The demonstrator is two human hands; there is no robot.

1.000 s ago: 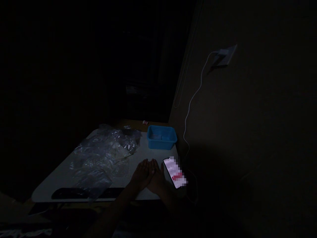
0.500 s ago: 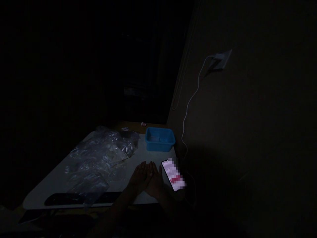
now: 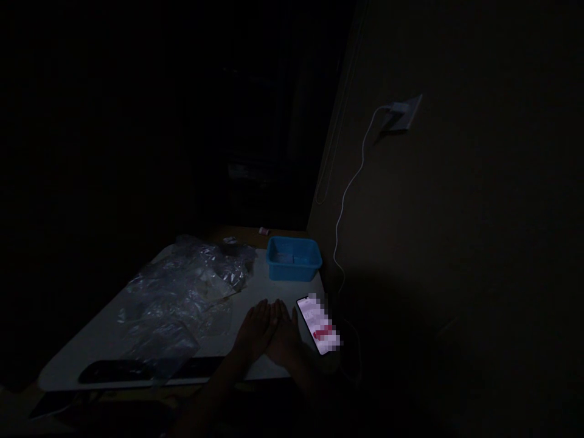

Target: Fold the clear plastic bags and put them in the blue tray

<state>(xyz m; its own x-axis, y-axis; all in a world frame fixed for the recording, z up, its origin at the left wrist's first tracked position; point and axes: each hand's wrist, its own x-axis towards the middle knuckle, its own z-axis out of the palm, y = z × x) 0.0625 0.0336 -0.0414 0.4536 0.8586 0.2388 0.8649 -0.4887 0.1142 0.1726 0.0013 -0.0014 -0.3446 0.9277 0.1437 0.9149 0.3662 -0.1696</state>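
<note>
Head view: in dim light, the person's left hand (image 3: 254, 328) and right hand (image 3: 284, 338) meet side by side over a white, round-cornered tabletop (image 3: 91, 347), both unclenched with fingers extended. A lit smartphone with a pale pink screen (image 3: 314, 322) lies just beside the right hand, near the tabletop's right edge. Beyond the hands—a blue rectangular plastic basin (image 3: 294, 272); to their left, crumpled clear plastic sheeting (image 3: 177, 298). A thin white cable (image 3: 343, 198) descends from a wall socket (image 3: 406, 115).

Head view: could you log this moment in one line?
left hand: open, against right hand | right hand: open, beside lit phone | clear plastic: left of hands | blue basin: beyond hands
</note>
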